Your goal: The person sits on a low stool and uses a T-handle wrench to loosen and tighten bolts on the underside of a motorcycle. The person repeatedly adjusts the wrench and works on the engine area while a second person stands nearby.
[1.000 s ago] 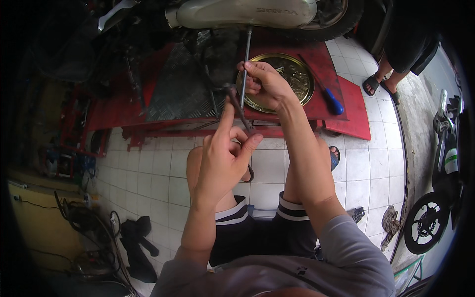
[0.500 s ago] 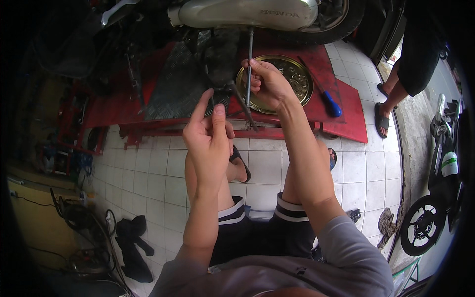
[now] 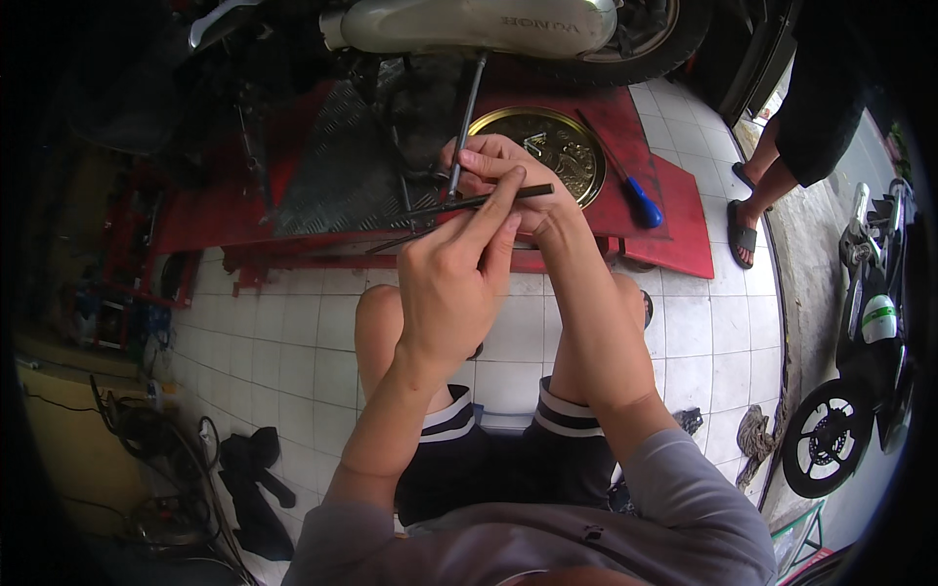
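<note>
The step in hand seems to be working a rod at the scooter's underside. Just above centre, the left hand (image 3: pixel 454 269) is laying its index finger across a dark bar (image 3: pixel 535 190); its other fingers are hiding beneath, so I cannot tell whether they are closing round it. The rod (image 3: pixel 470 107) is slanting up toward 12 o'clock, its top reaching the silver casing of the scooter (image 3: pixel 469 27). The right hand (image 3: pixel 503 161) is grasping its lower part between thumb and fingers. Any further move seems to be calling for a steady right hand and for clearance where the bar is crossing that wrist.

On the surroundings: a yellow panel (image 3: pixel 73 420) is standing between 8 and 9 o'clock, and a black cloth (image 3: pixel 256 488) is lying between 7 and 8. Toward 11, a tread plate (image 3: pixel 337 161) is covering part of the red platform (image 3: pixel 674 210). A brass tray (image 3: pixel 557 156) is resting at 1, a blue-handled screwdriver (image 3: pixel 642 207) at 2. White tiles (image 3: pixel 513 332) are running below; another person's feet (image 3: pixel 743 239) are standing before 3. At 4, a rag (image 3: pixel 756 435) is lying near a black wheel (image 3: pixel 829 438).
</note>
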`<state>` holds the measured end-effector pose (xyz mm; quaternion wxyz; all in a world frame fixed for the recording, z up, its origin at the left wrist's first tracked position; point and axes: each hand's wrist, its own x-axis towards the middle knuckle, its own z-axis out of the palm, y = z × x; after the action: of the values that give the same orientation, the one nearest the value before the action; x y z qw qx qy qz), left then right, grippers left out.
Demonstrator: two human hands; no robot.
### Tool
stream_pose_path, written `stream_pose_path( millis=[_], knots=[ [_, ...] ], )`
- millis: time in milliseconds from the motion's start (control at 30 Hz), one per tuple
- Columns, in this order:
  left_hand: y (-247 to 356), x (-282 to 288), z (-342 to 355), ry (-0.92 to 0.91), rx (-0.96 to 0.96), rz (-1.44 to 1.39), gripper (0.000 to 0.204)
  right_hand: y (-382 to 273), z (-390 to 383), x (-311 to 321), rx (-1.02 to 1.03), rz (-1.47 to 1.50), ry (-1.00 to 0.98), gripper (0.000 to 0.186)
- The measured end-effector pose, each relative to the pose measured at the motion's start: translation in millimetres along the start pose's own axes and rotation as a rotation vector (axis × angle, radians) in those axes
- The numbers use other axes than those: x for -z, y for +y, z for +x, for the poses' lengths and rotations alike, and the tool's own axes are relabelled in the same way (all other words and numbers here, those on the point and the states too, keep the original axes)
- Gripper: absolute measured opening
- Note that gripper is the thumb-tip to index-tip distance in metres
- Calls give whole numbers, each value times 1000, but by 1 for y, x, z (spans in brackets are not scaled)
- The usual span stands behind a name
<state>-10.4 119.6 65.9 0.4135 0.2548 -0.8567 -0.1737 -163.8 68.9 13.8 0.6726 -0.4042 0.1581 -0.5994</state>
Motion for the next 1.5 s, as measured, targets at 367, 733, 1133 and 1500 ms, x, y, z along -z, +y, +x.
stream_pose_path(
  millis=[367,733,1133,1500],
  knots=[
    [10,20,-5,-400,179,-269,46,8,8,15,-26,-84,27,20],
    [4,17,-11,-299,298,-190,59,9,9,20,16,-23,138,15],
    [-3,10,-4,-200,256,-480,58,9,9,18,54,8,211,16],
    [-31,13,-10,-168,522,-540,62,-1,4,31,154,248,79,17]
  ],
)
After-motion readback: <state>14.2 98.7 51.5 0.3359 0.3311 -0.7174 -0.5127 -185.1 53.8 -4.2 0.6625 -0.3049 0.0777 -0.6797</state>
